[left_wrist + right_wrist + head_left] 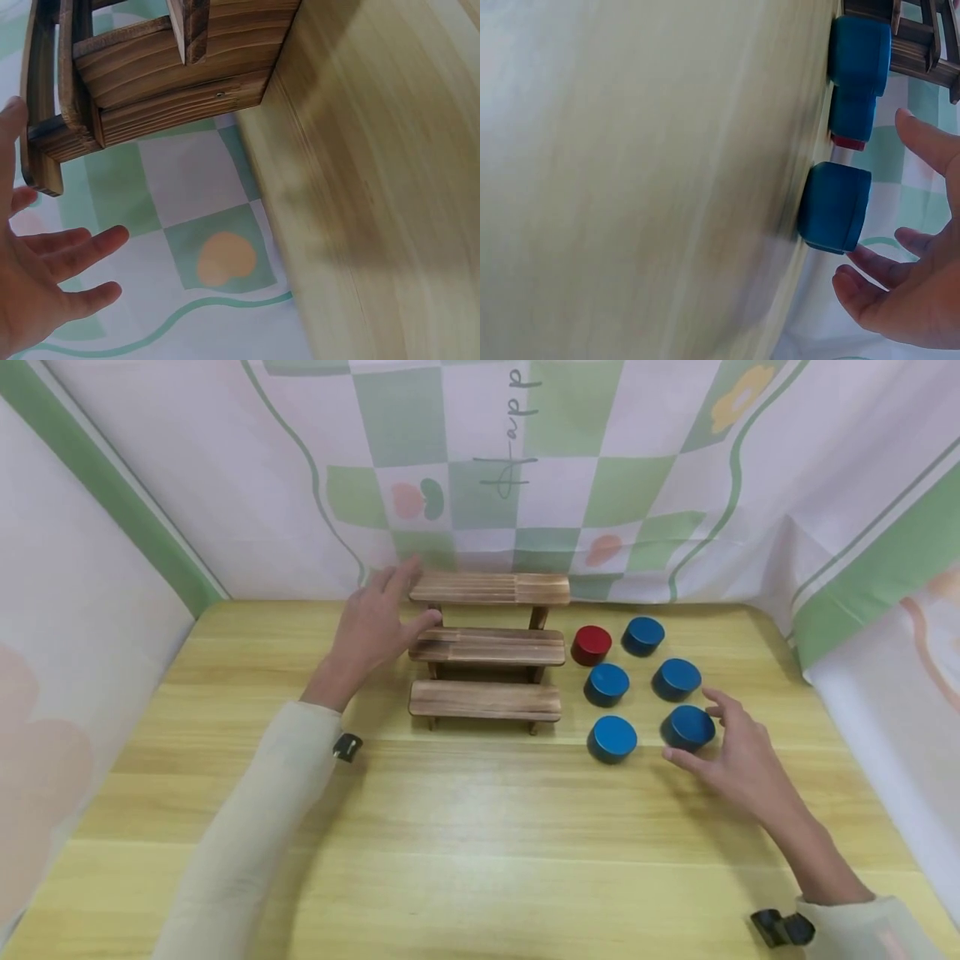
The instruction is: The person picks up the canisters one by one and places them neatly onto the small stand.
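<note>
A three-tier wooden step stand point(487, 647) stands toward the back of the table. My left hand point(371, 627) is at its left end, fingers spread, with the thumb near the gap between the upper two shelves; whether it touches the wood I cannot tell. In the left wrist view those fingers point(90, 244) are apart with nothing held. My right hand point(742, 768) reaches around the front-right blue round tin point(688, 728), thumb in front and fingers beyond it, without a visible grip. The right wrist view shows this tin point(834, 208) on the table beside relaxed fingers.
Right of the stand are a red round tin point(592, 645) and several more blue tins point(612, 739) in two loose columns. The wooden table point(465, 835) meets a checked green and white cloth point(555, 485) at the back, with cloth walls on both sides.
</note>
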A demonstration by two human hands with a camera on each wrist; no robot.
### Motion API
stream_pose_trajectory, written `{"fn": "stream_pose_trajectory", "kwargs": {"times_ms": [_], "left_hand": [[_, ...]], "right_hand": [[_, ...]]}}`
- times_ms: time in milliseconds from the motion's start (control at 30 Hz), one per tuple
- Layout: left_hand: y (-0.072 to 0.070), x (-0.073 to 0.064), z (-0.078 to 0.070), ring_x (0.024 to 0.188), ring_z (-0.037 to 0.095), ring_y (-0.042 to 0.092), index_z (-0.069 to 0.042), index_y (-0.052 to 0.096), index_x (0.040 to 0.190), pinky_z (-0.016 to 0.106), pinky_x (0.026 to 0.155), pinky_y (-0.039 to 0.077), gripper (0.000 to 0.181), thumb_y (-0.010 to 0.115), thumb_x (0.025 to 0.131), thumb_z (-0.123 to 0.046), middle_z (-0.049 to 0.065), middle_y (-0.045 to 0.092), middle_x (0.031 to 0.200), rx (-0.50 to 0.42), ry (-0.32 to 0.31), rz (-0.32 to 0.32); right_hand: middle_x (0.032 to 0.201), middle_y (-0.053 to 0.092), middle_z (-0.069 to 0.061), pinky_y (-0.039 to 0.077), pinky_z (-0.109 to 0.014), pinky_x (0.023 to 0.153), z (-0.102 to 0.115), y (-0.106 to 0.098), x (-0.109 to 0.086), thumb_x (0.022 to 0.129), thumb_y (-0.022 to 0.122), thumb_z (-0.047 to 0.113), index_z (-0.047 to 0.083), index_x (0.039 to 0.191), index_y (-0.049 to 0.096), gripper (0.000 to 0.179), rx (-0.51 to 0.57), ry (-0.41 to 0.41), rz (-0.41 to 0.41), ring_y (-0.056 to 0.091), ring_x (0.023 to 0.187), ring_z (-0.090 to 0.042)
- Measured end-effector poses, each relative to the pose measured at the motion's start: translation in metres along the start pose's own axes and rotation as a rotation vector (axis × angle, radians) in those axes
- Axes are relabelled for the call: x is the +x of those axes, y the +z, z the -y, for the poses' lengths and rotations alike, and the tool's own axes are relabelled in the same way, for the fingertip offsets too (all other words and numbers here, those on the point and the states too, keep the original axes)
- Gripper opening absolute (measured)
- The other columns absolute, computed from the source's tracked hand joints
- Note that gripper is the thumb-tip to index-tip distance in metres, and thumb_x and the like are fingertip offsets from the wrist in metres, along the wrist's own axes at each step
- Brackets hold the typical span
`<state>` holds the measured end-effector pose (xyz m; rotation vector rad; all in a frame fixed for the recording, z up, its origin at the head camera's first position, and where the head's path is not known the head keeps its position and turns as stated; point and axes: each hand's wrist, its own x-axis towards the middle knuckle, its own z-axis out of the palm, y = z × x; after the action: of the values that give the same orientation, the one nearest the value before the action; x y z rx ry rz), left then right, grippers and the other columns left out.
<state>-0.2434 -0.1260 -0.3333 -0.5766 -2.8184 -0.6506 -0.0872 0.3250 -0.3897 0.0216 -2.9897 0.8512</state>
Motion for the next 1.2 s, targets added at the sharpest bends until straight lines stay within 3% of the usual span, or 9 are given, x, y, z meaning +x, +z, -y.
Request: {"fn": "stream_pose_trajectory", "kwargs": {"times_ms": [333,600,867,1200], "left_hand": [[0.002,0.007,0.002,0.134,0.046,0.040,-0.023,0.021,0.160,0.061,0.107,0.032,0.082,0.057,0.096,-0.059,0.021,0.038,0.151,-0.034,-0.069,0.052],[0.005,0.009,0.004,0.134,0.044,0.039,-0.021,0.022,0.159,0.063,0.106,0.032,0.080,0.058,0.096,-0.056,0.015,0.045,0.149,-0.064,-0.074,0.053],[0.008,0.012,0.007,0.135,0.045,0.039,-0.020,0.022,0.160,0.064,0.105,0.033,0.080,0.054,0.097,-0.059,0.016,0.039,0.153,-0.077,-0.105,0.069],[0.012,0.013,0.011,0.138,0.039,0.038,-0.016,0.026,0.158,0.060,0.107,0.034,0.077,0.052,0.099,-0.058,0.011,0.038,0.155,-0.126,-0.068,0.065]], "right_hand": [[0.135,0.038,-0.046,0.032,-0.077,0.089,-0.009,0.001,0.006,0.082,0.084,0.039,-0.009,0.153,0.016,0.110,0.004,0.066,0.048,0.033,0.121,-0.064],[0.134,0.037,-0.049,0.033,-0.076,0.092,-0.016,0.003,0.011,0.083,0.083,0.039,-0.013,0.150,0.019,0.106,0.022,0.106,0.084,0.033,0.122,-0.065],[0.133,0.037,-0.050,0.032,-0.075,0.094,-0.017,0.002,0.012,0.087,0.079,0.036,-0.016,0.147,0.023,0.097,0.051,0.134,0.101,0.034,0.123,-0.066],[0.129,0.041,-0.049,0.034,-0.073,0.093,-0.019,0.003,0.013,0.091,0.075,0.035,-0.017,0.140,0.033,0.083,0.027,0.130,0.080,0.039,0.119,-0.063]]}}
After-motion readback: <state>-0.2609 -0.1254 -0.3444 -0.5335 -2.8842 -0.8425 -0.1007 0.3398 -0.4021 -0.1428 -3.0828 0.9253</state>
